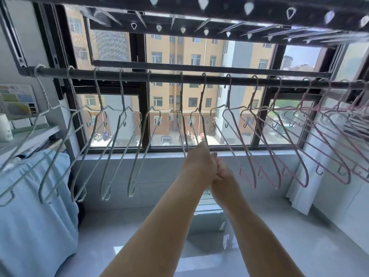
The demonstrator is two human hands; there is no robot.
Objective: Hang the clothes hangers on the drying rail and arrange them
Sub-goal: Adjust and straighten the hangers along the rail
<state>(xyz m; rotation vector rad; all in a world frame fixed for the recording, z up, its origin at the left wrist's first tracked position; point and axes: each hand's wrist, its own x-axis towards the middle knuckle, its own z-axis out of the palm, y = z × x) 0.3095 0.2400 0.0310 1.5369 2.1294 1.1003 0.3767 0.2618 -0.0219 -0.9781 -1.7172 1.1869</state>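
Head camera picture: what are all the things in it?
drying rail: one, dark, across the window.
green hangers: at least five, pale green, rail's left part.
middle hanger: one, looks dark, rail's middle.
pink hangers: at least five, pink, rail's right part.
upper rack: one, dark, top.
window: one, dark frame, behind the rail.
blue cloth: one, pale blue, lower left.
left hand: one, fingertips at the middle hanger's bottom.
right hand: one, beside the left hand.

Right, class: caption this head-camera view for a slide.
Left hand, beside right hand, touches a middle hanger on the drying rail; green hangers left, pink hangers right.
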